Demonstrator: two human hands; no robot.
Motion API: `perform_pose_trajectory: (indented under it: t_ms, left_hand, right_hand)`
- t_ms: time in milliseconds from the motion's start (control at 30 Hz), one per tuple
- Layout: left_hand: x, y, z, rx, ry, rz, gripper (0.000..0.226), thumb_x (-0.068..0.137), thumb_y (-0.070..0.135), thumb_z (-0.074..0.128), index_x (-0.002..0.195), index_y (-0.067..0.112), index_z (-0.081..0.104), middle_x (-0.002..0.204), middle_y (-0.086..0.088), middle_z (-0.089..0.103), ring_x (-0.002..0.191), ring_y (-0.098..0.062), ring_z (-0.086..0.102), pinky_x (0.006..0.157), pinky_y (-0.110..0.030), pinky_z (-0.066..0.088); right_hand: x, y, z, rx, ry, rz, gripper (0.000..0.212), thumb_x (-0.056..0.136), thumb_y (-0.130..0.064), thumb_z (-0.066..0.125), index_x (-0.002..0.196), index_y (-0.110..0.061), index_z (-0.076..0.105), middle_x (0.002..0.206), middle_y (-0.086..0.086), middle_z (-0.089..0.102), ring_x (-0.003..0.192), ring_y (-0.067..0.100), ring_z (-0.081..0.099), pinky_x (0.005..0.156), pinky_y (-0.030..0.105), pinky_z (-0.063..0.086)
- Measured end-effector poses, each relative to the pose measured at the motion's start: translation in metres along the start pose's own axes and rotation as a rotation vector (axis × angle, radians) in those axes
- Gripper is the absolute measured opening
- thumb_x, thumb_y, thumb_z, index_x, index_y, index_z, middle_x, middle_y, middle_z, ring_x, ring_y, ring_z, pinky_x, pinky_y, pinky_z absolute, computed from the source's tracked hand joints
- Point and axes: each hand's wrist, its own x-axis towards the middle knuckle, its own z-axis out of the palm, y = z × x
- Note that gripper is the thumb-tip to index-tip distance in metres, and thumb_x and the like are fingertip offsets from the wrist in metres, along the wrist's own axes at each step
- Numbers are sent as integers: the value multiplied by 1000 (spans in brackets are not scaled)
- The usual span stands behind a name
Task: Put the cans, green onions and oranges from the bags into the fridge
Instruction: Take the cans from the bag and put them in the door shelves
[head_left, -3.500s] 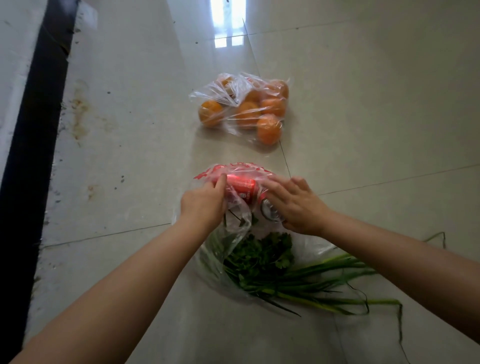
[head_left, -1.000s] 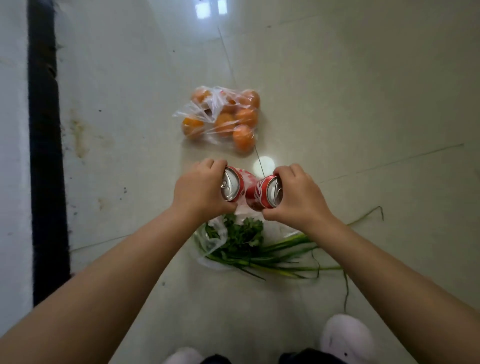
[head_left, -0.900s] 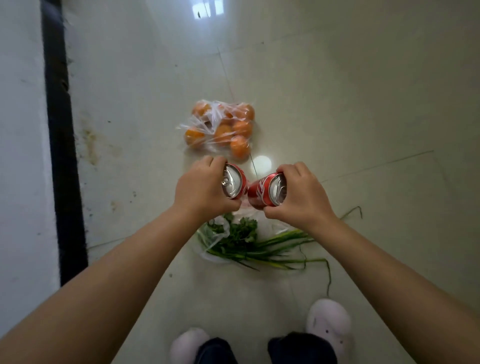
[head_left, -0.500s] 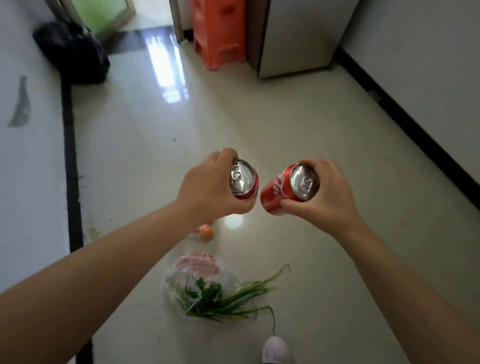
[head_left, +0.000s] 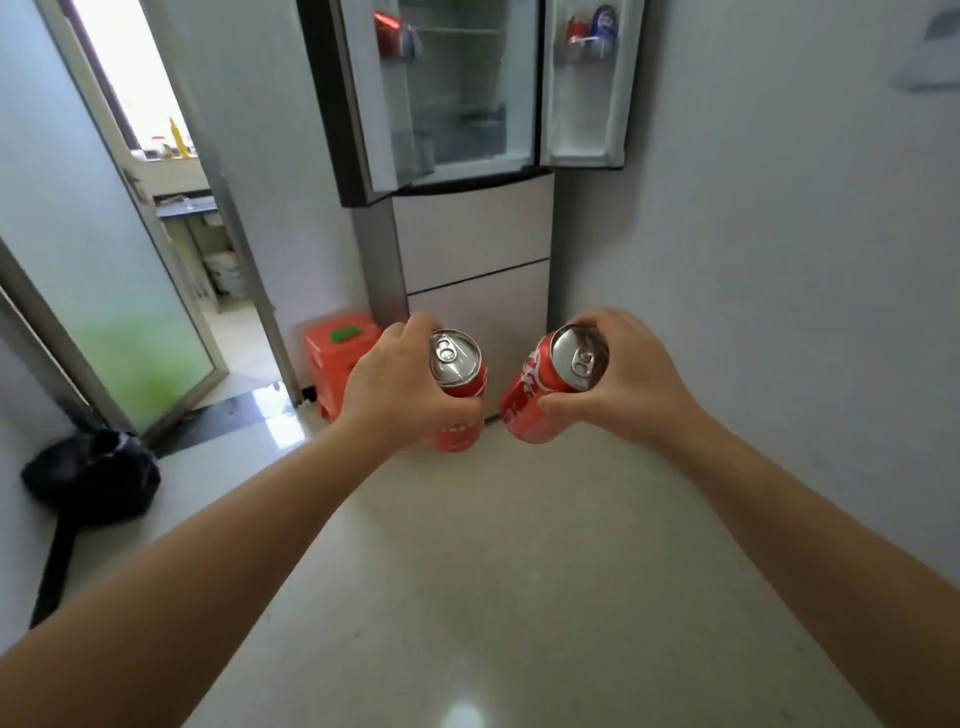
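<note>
Early in the task: left hand (head_left: 395, 384) wrapped round one red can (head_left: 457, 387), right hand (head_left: 618, 379) round another (head_left: 545, 389), both carried apart toward the open fridge (head_left: 467, 104) ahead and above, none shelved yet, onions and oranges out of view.

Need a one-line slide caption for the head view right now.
Left hand and right hand each grip a red can, facing the open fridge.
</note>
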Motion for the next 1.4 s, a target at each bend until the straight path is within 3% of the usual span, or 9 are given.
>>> perform_pose_trajectory:
  t_ms: [133,300,433,767,933,1067,1233,1400]
  left_hand:
    - [89,45,11,-2,99,38,71,63,28,80,125,14,47,119,-7,56,103,-21,53,80,-25,39]
    - [192,63,27,30,188,112,72,61,28,81,122,16,46,114,-5,53,99,-23,54,81,-29,43]
    - [289,54,43,46,258,141,72,61,28,82,122,16,45,114,-6,53,96,-20,51,86,-31,45]
    - [549,7,76,-16,358,104,68,63,26,81,120,11,47,113,-9,54,95,-21,51,85,-34,46]
    - [645,-23,95,9,526,35,70,63,21,83,121,8,46,115,-13,51,95,-25,52,79,-31,44]
    - [716,-50,106,104,661,-62,72,64,22,83,123,8,45,117,-15,50,87,-18,44,74,-26,36]
    - [788,-78,110,210,788,-238,71,64,22,82,123,6,45,118,-17,48,101,-30,53,77,-31,39]
    - [831,-106,112,280,818,-436,69,66,27,80,122,8,45,119,-14,49,106,-29,52,84,-32,41]
  right_hand:
    - [87,24,-49,19,81,-78,65,57,-19,84,114,-12,54,102,-1,48,89,11,47,68,4,34]
    - [196,57,-69,-3,202,-106,65,58,-20,83,115,-13,54,100,0,48,89,12,46,65,8,35]
    - [290,85,-63,-8,235,-132,65,59,-20,82,117,-12,54,101,0,48,93,14,47,79,22,42]
    - [543,143,-30,79,223,-208,64,64,-18,82,120,-11,51,105,-2,48,98,11,48,79,21,42]
    - [667,167,7,156,231,-335,67,63,-18,82,121,-9,52,108,1,51,100,10,47,89,22,43]
    - [769,182,49,225,171,-470,66,61,-18,83,119,-10,54,110,3,54,97,9,45,83,13,34]
    - [878,187,105,365,52,-619,67,59,-17,84,119,-7,55,115,10,57,96,7,45,78,10,36]
    - [943,183,165,488,-83,-684,68,60,-17,84,120,-6,54,117,9,57,97,6,45,84,13,35]
